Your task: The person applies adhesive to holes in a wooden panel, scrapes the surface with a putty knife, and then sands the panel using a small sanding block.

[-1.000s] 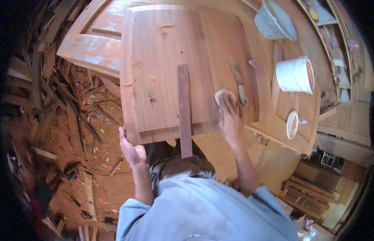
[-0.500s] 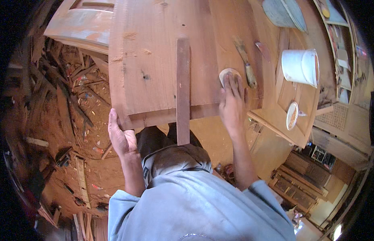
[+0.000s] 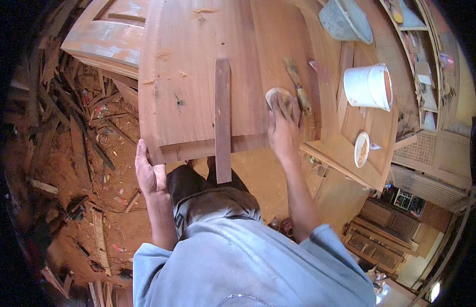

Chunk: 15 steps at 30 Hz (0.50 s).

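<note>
A broad wooden panel [image 3: 197,102] lies before me with a few dark knots and patches of sawdust-coloured filler. My left hand [image 3: 155,171] holds its near left corner, thumb up along the side, the other fingers hidden beneath. On the panel's right part my right hand [image 3: 286,128] presses its fingers over a round pale disc [image 3: 274,95], whose kind I cannot make out. Just right of those fingers lies a paintbrush [image 3: 299,89] with worn bristles. A narrow wooden strip [image 3: 222,120] rests across the panel's near edge and juts toward my lap.
To the right stand a white bucket [image 3: 366,87] and a round white lid [image 3: 361,149] with orange-brown matter on it. Beyond them is a grey basin [image 3: 345,20]. Another panelled piece [image 3: 107,38] is at the far left. Scrap wood [image 3: 89,128] litters the ground on the left.
The whole view has shifted, so the panel and the things on it appear slightly further left. Both hands keep their places on the corner and the disc.
</note>
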Each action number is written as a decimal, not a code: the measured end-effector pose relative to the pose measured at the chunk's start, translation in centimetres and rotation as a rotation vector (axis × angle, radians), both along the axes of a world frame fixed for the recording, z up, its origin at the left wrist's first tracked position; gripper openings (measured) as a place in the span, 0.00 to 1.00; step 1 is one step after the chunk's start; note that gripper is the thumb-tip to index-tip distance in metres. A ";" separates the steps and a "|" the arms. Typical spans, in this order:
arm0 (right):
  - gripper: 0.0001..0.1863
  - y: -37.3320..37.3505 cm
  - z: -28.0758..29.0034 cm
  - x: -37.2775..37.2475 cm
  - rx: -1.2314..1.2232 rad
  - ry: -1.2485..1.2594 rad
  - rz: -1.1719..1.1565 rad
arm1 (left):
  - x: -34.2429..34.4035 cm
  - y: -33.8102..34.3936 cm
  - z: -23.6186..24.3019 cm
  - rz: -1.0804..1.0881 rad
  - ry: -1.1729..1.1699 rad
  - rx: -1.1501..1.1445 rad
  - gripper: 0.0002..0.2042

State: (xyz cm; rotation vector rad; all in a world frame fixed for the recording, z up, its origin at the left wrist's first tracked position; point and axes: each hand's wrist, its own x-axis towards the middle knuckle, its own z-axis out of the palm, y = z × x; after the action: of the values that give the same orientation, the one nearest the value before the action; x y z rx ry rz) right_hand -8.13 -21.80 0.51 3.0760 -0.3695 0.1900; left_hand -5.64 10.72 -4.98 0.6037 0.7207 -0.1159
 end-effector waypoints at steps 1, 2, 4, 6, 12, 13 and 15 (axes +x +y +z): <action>0.20 -0.4 0.2 0.7 0.019 -0.001 0.027 | 0.0 0.0 -0.3 0.002 0.000 -0.005 0.18; 0.20 -1.2 0.7 2.1 0.037 -0.002 0.054 | 0.0 -0.1 -0.6 0.004 0.001 -0.010 0.18; 0.20 -1.1 1.7 4.1 0.277 -0.006 0.016 | -0.1 0.2 -0.2 -0.039 -0.007 0.006 0.19; 0.20 -0.1 0.2 0.7 0.063 -0.036 0.030 | -0.5 0.5 -0.6 -0.058 0.018 -0.009 0.19; 0.18 0.0 3.4 5.3 0.407 0.257 -0.237 | 0.3 0.4 0.0 -0.026 0.013 -0.060 0.20; 0.18 0.1 2.6 3.7 0.249 0.143 -0.146 | 0.1 0.5 0.0 -0.034 0.017 -0.063 0.19; 0.18 0.8 0.5 -0.1 -0.066 -0.085 0.048 | -0.3 0.6 -0.3 -0.041 0.019 -0.068 0.19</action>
State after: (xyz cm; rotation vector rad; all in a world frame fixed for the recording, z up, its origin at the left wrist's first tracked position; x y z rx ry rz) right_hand -8.20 -21.01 0.98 3.0205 -0.2863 0.3281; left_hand -5.95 11.37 -5.29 0.5527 0.7202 -0.1834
